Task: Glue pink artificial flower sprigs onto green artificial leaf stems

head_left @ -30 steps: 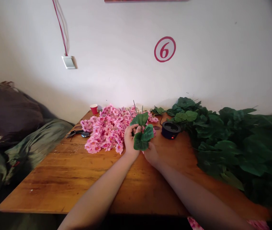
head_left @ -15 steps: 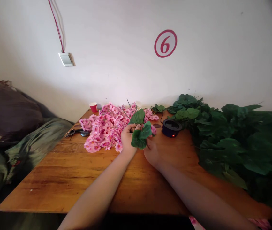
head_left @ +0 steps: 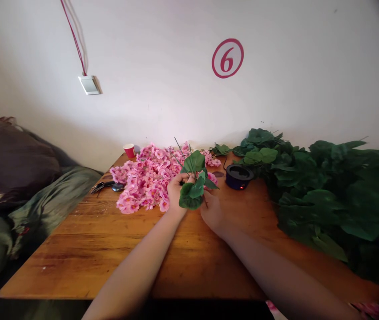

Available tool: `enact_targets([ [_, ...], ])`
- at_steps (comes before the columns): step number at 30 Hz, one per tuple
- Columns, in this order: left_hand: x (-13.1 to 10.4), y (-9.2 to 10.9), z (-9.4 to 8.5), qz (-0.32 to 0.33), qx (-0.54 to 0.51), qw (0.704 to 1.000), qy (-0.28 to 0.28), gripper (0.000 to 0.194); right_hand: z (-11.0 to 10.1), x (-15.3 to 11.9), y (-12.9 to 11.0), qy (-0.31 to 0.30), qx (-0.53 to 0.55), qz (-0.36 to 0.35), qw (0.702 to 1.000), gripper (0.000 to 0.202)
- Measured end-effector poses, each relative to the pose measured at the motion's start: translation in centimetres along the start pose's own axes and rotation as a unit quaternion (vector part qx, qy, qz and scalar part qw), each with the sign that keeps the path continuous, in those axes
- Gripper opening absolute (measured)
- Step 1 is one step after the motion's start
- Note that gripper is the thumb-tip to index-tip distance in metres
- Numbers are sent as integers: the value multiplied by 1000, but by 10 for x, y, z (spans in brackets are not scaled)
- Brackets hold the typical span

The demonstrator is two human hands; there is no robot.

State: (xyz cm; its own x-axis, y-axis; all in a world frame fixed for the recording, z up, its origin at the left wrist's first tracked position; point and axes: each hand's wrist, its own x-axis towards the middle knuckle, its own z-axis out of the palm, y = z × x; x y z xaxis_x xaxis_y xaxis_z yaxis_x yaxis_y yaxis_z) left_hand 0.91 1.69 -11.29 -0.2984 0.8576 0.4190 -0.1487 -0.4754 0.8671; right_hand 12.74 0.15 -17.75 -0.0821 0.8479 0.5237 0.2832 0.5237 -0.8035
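Note:
Above the middle of the table, my left hand [head_left: 177,192] is closed around an artificial flower stem with green leaves [head_left: 192,196]. Thin green stem ends stick up past the fingers. My right hand [head_left: 211,209] is close beside it on the right, its fingers bent in at the leaves and a pink bloom [head_left: 212,179]. The leaves cover part of those fingers, so its exact hold is partly hidden. Behind my left hand lies a heap of pink artificial flowers [head_left: 146,175].
Right of my hands stands a small dark blue pot heater [head_left: 239,178] with a lit red switch. Green artificial leaves [head_left: 326,191] pile along the wooden table's [head_left: 109,262] right side. A red paper cup [head_left: 129,151] and black-handled pliers-like tool [head_left: 104,185] are at left, near sacks [head_left: 52,191].
The leaves between my hands have turned and shifted slightly left. More thin stems show above the left fingers. Both hands stay together, and the view has tilted a little.

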Motion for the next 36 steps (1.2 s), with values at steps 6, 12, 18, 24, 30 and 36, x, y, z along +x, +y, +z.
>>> enact_targets([
  [6, 9, 1, -6, -53, 42, 995, -74, 42, 0, -1, 6, -9, -53, -6, 999, 14],
  [12, 10, 1, -7, -16, 63, 994, -82, 36, 5, -1, 18, 4, -37, 1, 999, 14],
  [18, 9, -13, -4, -47, 49, 995, -70, 43, 5, 1, 19, -16, -45, -17, 999, 20],
  [24, 13, -23, -6, -63, 54, 993, -80, 49, 6, 3, 25, -14, -35, -40, 998, 20],
  [30, 12, -22, -6, -77, 64, 990, -94, 50, 7, 5, 27, 2, 0, -61, 998, 28],
  [36, 15, -22, -8, -96, 67, 986, -118, 47, 7, 6, 24, 15, 48, -32, 998, 30],
])
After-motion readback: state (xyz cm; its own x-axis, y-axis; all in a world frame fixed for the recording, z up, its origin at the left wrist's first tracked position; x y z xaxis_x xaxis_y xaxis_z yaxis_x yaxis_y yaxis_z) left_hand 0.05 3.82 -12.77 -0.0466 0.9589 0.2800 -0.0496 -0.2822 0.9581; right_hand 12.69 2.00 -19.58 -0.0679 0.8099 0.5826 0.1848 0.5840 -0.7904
